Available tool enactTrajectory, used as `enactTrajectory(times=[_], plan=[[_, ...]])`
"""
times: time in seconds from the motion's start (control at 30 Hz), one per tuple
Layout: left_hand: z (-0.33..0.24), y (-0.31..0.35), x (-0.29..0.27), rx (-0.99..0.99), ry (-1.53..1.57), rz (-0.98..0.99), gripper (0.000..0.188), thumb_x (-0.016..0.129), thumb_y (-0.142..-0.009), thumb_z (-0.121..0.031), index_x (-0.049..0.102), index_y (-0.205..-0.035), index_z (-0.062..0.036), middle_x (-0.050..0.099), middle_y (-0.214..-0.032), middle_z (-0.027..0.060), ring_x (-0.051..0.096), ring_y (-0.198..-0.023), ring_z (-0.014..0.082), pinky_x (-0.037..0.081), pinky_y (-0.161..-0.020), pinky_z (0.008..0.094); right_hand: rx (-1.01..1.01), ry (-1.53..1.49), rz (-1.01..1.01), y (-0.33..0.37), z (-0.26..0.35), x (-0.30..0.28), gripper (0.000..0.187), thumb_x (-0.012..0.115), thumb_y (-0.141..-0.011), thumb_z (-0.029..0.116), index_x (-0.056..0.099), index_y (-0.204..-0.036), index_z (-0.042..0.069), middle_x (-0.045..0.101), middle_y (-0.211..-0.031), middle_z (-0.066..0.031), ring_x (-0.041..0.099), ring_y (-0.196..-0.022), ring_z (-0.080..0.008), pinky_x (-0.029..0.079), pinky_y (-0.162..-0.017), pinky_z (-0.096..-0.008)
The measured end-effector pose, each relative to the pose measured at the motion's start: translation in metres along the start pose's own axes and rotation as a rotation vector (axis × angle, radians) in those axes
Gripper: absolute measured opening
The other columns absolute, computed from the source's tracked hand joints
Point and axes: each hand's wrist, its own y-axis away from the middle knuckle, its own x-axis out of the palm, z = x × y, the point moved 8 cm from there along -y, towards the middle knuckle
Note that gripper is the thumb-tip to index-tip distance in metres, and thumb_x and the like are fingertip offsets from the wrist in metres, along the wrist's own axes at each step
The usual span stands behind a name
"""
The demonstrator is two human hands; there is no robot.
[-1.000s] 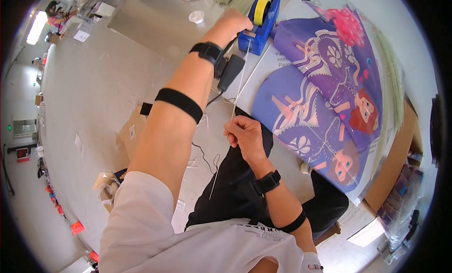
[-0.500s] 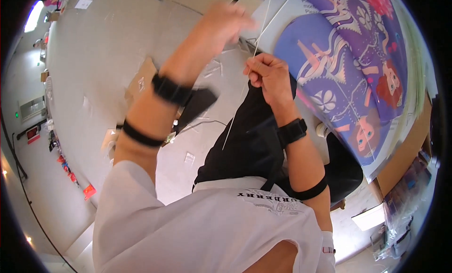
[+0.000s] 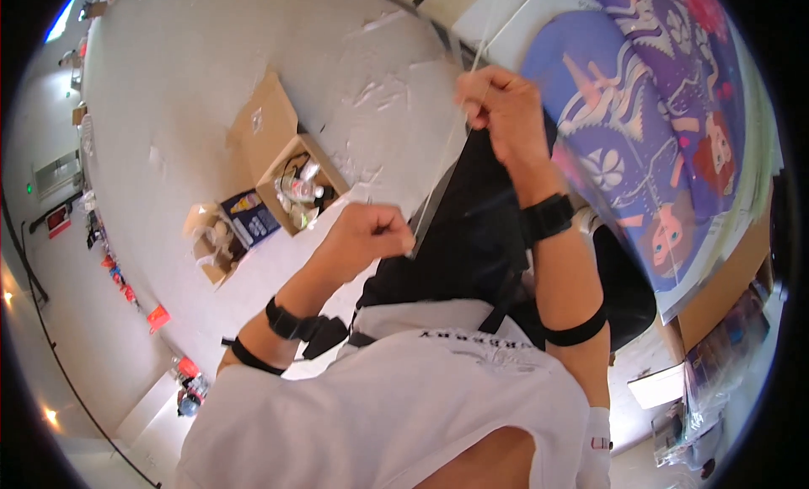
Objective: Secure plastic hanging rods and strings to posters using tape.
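A thin pale rod slants from the far edge of the table down across my black trousers. My right hand is closed in a pinch around its upper part, beside purple printed sheets with cartoon figures. Lower and to the left, my left hand has its fingers curled together at the rod's lower end, over my lap. The rod is slightly smeared by motion, and the left fingertips partly hide its end.
To the right, a table carries the printed sheets and a bundle of pale thin strands. An open cardboard box with a clear bottle stands on the floor at left, next to a smaller torn carton. Plastic scraps lie on the floor.
My left hand has come down from above the right hand to the rod's lower end. My right hand stays pinched on the rod, shifted slightly. The boxes are now uncovered.
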Motion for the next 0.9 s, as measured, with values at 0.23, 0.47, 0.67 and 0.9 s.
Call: enactTrajectory(times=[0.23, 0.47, 0.67, 0.9], plan=[[-0.035, 0.022, -0.017, 0.247, 0.032, 0.122, 0.012, 0.066, -0.076, -0.005, 0.057, -0.068, -0.0021, 0.051, -0.069, 0.0001, 0.045, -0.063, 0.0068, 0.034, -0.056, 0.0217, -0.013, 0.216, -0.067, -0.071, 0.023, 0.006, 0.01, 0.066, -0.079, 0.006, 0.062, -0.074, 0.0, 0.059, -0.062, -0.0042, 0.048, -0.047, -0.0059, 0.036, -0.041, -0.0203], [-0.032, 0.021, -0.024, 0.229, 0.143, 0.124, 0.013, 0.069, -0.077, -0.008, 0.059, -0.071, -0.0012, 0.052, -0.069, 0.0012, 0.046, -0.067, 0.0108, 0.035, -0.061, 0.0239, -0.148, 0.534, -0.197, -0.151, 0.052, -0.028, 0.012, 0.066, -0.078, 0.006, 0.062, -0.071, -0.002, 0.059, -0.06, -0.0051, 0.047, -0.045, -0.0084, 0.036, -0.04, -0.0221], [-0.021, 0.014, -0.018, 0.189, 0.188, 0.158, 0.01, 0.068, -0.077, -0.006, 0.06, -0.072, -0.001, 0.051, -0.069, 0.0009, 0.045, -0.066, 0.01, 0.034, -0.06, 0.0233, -0.312, 0.703, -0.529, -0.145, 0.085, -0.06, 0.017, 0.063, -0.075, 0.01, 0.062, -0.061, -0.001, 0.059, -0.054, -0.0079, 0.054, -0.047, -0.014, 0.041, -0.046, -0.0278], [-0.02, 0.012, -0.022, 0.194, 0.202, 0.113, 0.014, 0.072, -0.073, -0.007, 0.06, -0.067, -0.0007, 0.052, -0.067, 0.0018, 0.045, -0.064, 0.0121, 0.035, -0.058, 0.0252, -0.073, -0.441, -0.448, -0.125, 0.097, -0.066, 0.009, 0.065, -0.08, 0.01, 0.061, -0.08, 0.002, 0.061, -0.074, -0.0049, 0.054, -0.064, -0.0122, 0.04, -0.058, -0.0258]])
